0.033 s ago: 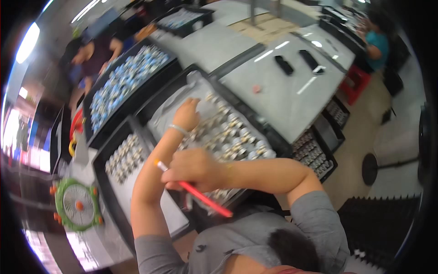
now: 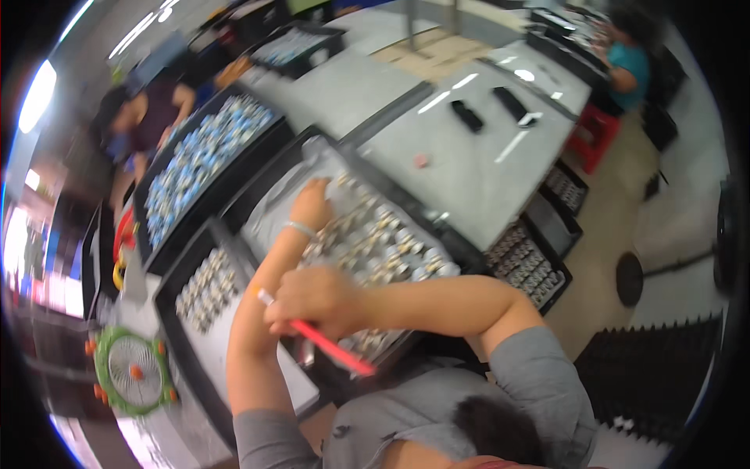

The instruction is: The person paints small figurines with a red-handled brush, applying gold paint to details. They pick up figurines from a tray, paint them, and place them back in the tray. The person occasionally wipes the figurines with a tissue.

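My right hand point(image 2: 316, 301) is closed round a slim red-handled brush point(image 2: 332, 345), which slants down to the right; its pale collar and orange tip stick out past the thumb side. Beyond it, my left hand point(image 2: 312, 207) reaches into a black tray point(image 2: 398, 181) lined with grey plastic film. Small white and metallic parts point(image 2: 387, 238) lie spread over that lining, right beside the left hand. Its fingers point down and away and are blurred, so whether they hold a part cannot be made out. My right forearm passes over the tray's near side.
A black tray with rows of small parts point(image 2: 207, 289) on a white sheet adjoins on the left. Behind it stands a bin of blue-and-white parts point(image 2: 203, 160). A green fan point(image 2: 129, 371) is at the left. Two co-workers sit farther off. More part trays point(image 2: 527, 262) stand low at right.
The view has shifted a little, so the far tables and bins sit farther left. My right hand still grips the brush, and my left hand stays in the tray.
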Demonstrator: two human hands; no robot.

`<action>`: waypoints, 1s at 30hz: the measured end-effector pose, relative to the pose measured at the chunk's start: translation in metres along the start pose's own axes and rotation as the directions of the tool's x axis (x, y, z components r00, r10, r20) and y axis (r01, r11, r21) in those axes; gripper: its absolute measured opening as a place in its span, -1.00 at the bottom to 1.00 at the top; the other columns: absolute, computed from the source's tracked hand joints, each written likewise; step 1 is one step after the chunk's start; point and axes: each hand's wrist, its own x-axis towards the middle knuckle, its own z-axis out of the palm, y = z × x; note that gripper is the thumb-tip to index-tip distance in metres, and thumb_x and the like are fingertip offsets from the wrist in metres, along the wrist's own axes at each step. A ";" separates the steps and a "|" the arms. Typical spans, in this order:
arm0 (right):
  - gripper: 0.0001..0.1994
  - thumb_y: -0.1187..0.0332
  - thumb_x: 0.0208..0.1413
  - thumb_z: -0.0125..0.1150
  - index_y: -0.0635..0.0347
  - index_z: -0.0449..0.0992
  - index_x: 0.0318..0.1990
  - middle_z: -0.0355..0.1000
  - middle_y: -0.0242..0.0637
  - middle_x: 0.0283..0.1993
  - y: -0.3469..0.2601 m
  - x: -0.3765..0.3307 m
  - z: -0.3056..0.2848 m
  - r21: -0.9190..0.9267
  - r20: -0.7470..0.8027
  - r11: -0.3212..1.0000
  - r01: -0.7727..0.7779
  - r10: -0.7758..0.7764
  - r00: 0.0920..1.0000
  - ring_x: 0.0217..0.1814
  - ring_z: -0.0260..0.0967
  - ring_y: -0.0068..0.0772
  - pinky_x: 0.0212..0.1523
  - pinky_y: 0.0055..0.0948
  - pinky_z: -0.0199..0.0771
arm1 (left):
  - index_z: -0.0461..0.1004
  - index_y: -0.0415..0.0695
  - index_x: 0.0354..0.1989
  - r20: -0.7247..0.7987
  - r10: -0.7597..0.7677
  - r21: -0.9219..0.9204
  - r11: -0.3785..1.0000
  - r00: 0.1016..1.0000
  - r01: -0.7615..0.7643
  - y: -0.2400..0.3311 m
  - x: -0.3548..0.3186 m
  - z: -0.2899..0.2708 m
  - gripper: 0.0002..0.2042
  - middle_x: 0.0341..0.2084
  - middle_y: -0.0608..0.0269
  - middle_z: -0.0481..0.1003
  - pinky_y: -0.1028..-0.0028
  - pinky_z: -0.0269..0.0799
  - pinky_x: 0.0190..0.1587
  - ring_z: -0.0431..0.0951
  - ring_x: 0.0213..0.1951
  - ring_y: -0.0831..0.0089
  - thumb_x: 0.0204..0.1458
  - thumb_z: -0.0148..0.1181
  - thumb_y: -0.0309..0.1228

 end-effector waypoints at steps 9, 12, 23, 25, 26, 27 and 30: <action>-0.91 0.33 -0.14 0.15 0.08 0.41 -0.48 0.38 -0.38 -0.48 -0.006 -0.011 -0.001 0.008 0.036 0.995 -0.100 0.100 0.994 -0.40 0.34 -0.33 -0.40 -0.39 0.33 | 0.33 -0.23 -0.20 0.016 -0.423 -0.237 0.879 0.906 0.414 0.016 0.074 0.066 -0.66 -0.27 -0.19 0.38 0.29 0.34 -0.16 0.43 -0.22 0.05 -0.22 0.13 -0.39; -0.91 0.32 -0.13 0.15 0.08 0.42 -0.49 0.39 -0.41 -0.47 -0.009 -0.008 0.008 0.063 0.045 0.993 -0.104 0.101 0.994 -0.38 0.34 -0.34 -0.40 -0.40 0.34 | 0.30 -0.20 -0.24 0.019 -0.512 -0.371 0.794 0.859 0.482 -0.051 0.080 0.092 -0.66 -0.44 0.04 0.44 0.39 0.42 -0.56 0.51 -0.51 0.33 -0.26 0.17 -0.45; -0.90 0.34 -0.12 0.13 0.06 0.40 -0.40 0.34 -0.41 -0.49 -0.003 -0.010 -0.003 0.173 0.070 0.961 -0.214 0.204 0.976 -0.46 0.28 -0.28 -0.46 -0.36 0.27 | 0.25 -0.02 0.00 0.012 -0.473 -0.997 0.067 0.881 0.050 0.006 -0.061 -0.101 -0.67 -0.36 0.33 0.39 0.54 0.37 -0.41 0.41 -0.41 0.54 0.01 -0.06 -0.42; -0.94 0.36 -0.08 0.11 0.07 0.41 -0.42 0.34 -0.40 -0.51 -0.007 -0.008 -0.002 0.198 0.021 0.956 -0.214 0.214 0.977 -0.47 0.27 -0.28 -0.45 -0.37 0.27 | 0.24 -0.05 0.01 0.109 -0.463 -0.994 -0.031 0.879 0.106 0.025 -0.119 -0.124 -0.67 -0.37 0.34 0.40 0.56 0.35 -0.39 0.40 -0.40 0.54 0.01 -0.05 -0.41; -0.95 0.37 -0.08 0.11 0.07 0.42 -0.43 0.34 -0.39 -0.52 -0.010 -0.007 0.001 0.211 0.010 0.953 -0.216 0.219 0.976 -0.47 0.27 -0.27 -0.44 -0.36 0.27 | 0.24 -0.07 0.01 0.138 -0.478 -0.990 -0.038 0.867 0.137 0.023 -0.153 -0.126 -0.67 -0.36 0.33 0.40 0.56 0.34 -0.37 0.39 -0.41 0.54 0.02 -0.06 -0.38; -0.95 0.37 -0.08 0.12 0.08 0.42 -0.44 0.34 -0.38 -0.52 -0.011 -0.007 0.004 0.221 0.004 0.949 -0.227 0.231 0.973 -0.47 0.27 -0.27 -0.44 -0.36 0.27 | 0.23 -0.10 0.00 0.173 -0.491 -0.984 -0.055 0.854 0.168 0.027 -0.178 -0.128 -0.67 -0.35 0.32 0.40 0.55 0.34 -0.34 0.39 -0.41 0.54 0.03 -0.07 -0.36; -0.92 0.35 0.01 0.06 0.09 0.45 -0.41 0.39 -0.35 -0.45 -0.006 -0.009 0.009 0.306 0.055 0.912 -0.272 0.268 0.962 -0.45 0.29 -0.26 -0.42 -0.39 0.28 | 0.20 -0.11 -0.01 0.332 -0.467 -0.925 -0.332 0.820 0.185 0.047 -0.231 -0.129 -0.58 -0.28 0.29 0.36 0.51 0.26 -0.27 0.35 -0.33 0.48 -0.12 -0.04 -0.37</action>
